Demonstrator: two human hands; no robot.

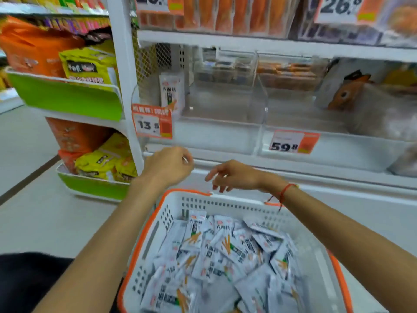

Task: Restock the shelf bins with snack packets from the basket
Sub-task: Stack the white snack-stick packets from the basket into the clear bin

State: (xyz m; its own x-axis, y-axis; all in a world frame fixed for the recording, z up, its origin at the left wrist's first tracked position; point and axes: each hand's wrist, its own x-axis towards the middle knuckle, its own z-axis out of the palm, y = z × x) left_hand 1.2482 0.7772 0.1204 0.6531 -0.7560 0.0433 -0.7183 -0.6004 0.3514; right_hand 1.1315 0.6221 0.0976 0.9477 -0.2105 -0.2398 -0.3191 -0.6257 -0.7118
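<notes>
While both of your arms reach forward over the basket (158, 224), neither hand carries a packet. Your left hand (168, 166) hovers at about eleven o'clock from the basket's far rim, just below the orange price tag (151, 122) marked 13.5; its fingers (186, 159) curl inward, though the view is too blurred to tell whether they pinch anything. Your right hand (234, 175) hangs at twelve o'clock above the same rim, fingers loose and slightly apart, pointing left and down — a red string (283, 193) circles its wrist.

The snack packets (216, 256) lie heaped in the white, orange-trimmed basket, filling most of its floor. One matching packet (171, 92) stands upright in the left clear shelf bin (216, 129), near its left wall, at roughly twelve o'clock from your left hand. The neighbouring bin (338, 150) at one o'clock bears a tag (293, 143) reading 59.8. Off at nine to ten o'clock, green-fronted racks (67, 98) hold orange and yellow bags (90, 68).
</notes>
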